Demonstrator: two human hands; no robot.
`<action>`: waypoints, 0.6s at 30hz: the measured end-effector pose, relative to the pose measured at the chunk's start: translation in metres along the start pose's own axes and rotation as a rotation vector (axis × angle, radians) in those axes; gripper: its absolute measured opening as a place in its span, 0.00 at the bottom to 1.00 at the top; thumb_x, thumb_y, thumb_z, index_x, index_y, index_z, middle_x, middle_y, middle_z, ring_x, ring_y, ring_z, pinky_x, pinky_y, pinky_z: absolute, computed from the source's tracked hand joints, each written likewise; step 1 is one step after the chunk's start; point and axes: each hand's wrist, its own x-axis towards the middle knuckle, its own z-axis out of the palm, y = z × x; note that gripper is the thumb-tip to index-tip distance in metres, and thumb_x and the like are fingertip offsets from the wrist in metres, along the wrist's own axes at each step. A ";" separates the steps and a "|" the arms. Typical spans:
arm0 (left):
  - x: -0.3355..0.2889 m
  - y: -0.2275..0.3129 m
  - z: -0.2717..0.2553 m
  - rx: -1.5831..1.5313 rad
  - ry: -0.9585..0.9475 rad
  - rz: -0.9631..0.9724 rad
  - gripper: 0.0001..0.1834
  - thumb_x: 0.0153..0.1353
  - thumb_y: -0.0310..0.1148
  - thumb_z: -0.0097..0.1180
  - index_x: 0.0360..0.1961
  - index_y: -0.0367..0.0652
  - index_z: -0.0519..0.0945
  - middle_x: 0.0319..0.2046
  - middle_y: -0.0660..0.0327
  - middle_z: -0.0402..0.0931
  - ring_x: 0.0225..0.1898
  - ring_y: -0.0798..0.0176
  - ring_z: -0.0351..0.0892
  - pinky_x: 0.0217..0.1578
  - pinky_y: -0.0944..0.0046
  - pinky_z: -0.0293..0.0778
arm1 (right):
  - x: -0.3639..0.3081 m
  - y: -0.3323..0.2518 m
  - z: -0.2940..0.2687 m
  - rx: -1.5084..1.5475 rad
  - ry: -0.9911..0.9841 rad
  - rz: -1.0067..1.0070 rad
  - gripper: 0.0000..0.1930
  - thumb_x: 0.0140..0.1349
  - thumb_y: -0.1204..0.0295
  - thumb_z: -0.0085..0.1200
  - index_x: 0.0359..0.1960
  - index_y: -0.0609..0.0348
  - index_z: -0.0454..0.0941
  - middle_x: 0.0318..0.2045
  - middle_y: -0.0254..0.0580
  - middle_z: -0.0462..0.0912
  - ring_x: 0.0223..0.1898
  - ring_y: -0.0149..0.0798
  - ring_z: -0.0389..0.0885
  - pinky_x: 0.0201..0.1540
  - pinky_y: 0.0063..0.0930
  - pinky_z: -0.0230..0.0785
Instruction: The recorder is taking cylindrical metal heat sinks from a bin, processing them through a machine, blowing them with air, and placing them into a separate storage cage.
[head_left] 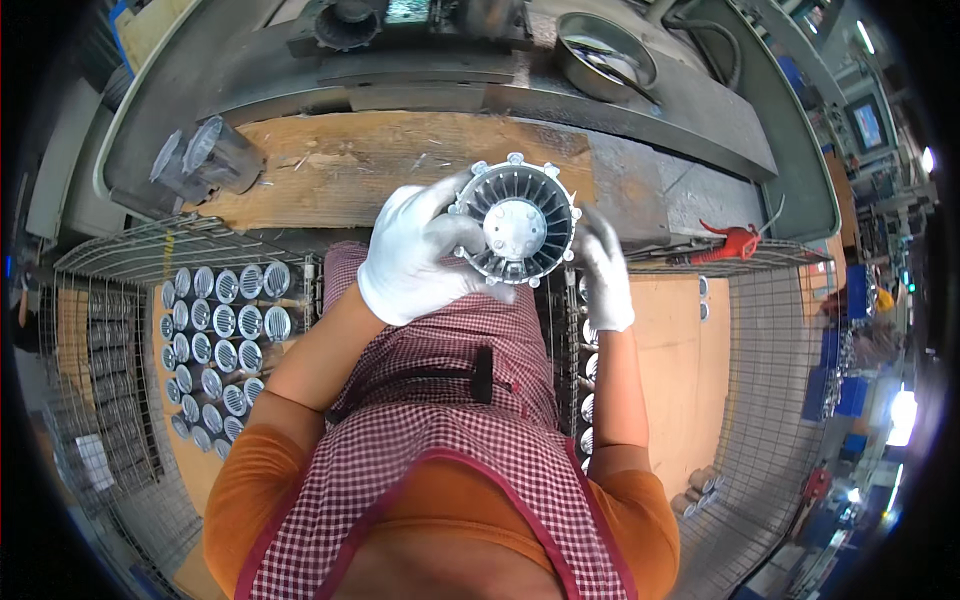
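A round grey metal housing (515,228) is held up in front of my apron, its open end facing me. Thin fins line its inner wall around a pale central disc, and small lugs stick out along its rim. My white-gloved left hand (418,250) grips it from the left, thumb at the rim and fingers partly hidden beneath. Beside the right rim is my right hand (603,265), also gloved, its fingers smeared by motion. Whether they grip the rim is unclear.
Two similar housings (222,155) lie on the wooden board (330,165) at left. A metal bowl (605,58) with tools stands at back right. A red air gun (735,242) hangs by the right wire basket (770,370). Rows of round metal parts (225,320) fill the left basket.
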 end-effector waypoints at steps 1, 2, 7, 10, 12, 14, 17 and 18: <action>-0.002 0.002 0.003 -0.014 -0.006 0.007 0.30 0.20 0.54 0.76 0.22 0.46 0.79 0.48 0.45 0.77 0.38 0.46 0.80 0.40 0.57 0.73 | -0.004 0.007 0.005 0.200 -0.091 0.030 0.44 0.59 0.51 0.59 0.70 0.58 0.52 0.60 0.50 0.71 0.59 0.45 0.72 0.62 0.38 0.63; -0.005 0.003 0.008 -0.042 0.009 -0.011 0.30 0.20 0.55 0.77 0.22 0.46 0.79 0.49 0.45 0.76 0.40 0.47 0.79 0.42 0.56 0.72 | -0.008 0.009 0.010 0.048 -0.134 0.046 0.48 0.56 0.48 0.61 0.72 0.55 0.49 0.63 0.50 0.66 0.62 0.48 0.67 0.62 0.43 0.62; -0.011 0.006 0.043 -0.244 -0.196 -0.114 0.36 0.20 0.49 0.80 0.33 0.43 0.79 0.51 0.45 0.76 0.49 0.43 0.78 0.52 0.53 0.70 | -0.037 0.027 0.026 0.811 -0.173 0.198 0.58 0.37 0.46 0.73 0.70 0.47 0.52 0.65 0.47 0.63 0.62 0.52 0.67 0.56 0.55 0.72; -0.003 -0.002 0.047 -0.367 -0.406 -0.304 0.50 0.29 0.43 0.79 0.58 0.37 0.72 0.56 0.45 0.73 0.59 0.49 0.72 0.60 0.55 0.66 | -0.043 0.057 -0.012 1.018 -0.283 0.197 0.45 0.49 0.60 0.65 0.70 0.46 0.54 0.58 0.50 0.72 0.56 0.57 0.73 0.45 0.52 0.75; -0.012 -0.022 0.054 -0.222 -0.335 -0.325 0.47 0.37 0.41 0.75 0.60 0.38 0.70 0.57 0.45 0.72 0.59 0.48 0.72 0.60 0.53 0.67 | -0.069 0.062 -0.035 0.893 0.018 0.214 0.40 0.49 0.60 0.64 0.66 0.50 0.60 0.58 0.49 0.73 0.55 0.53 0.73 0.46 0.49 0.75; -0.015 -0.045 0.057 0.012 -0.226 -0.334 0.39 0.46 0.44 0.69 0.60 0.40 0.71 0.57 0.46 0.72 0.59 0.45 0.72 0.59 0.51 0.67 | -0.096 0.065 -0.072 0.805 0.194 0.190 0.37 0.50 0.60 0.62 0.63 0.51 0.63 0.56 0.46 0.74 0.55 0.52 0.73 0.47 0.51 0.74; -0.029 -0.093 0.069 0.614 -0.219 -0.203 0.33 0.59 0.57 0.53 0.59 0.44 0.73 0.58 0.49 0.72 0.62 0.48 0.67 0.62 0.50 0.61 | -0.146 0.066 -0.132 0.564 0.663 0.312 0.29 0.55 0.58 0.59 0.59 0.49 0.69 0.55 0.44 0.75 0.53 0.52 0.75 0.45 0.43 0.70; -0.032 -0.101 0.073 0.662 -0.260 -0.224 0.33 0.61 0.58 0.50 0.59 0.46 0.73 0.58 0.50 0.71 0.63 0.49 0.67 0.61 0.51 0.61 | -0.168 0.083 -0.164 0.483 0.762 0.367 0.25 0.56 0.59 0.59 0.56 0.49 0.71 0.53 0.45 0.76 0.50 0.49 0.77 0.46 0.43 0.71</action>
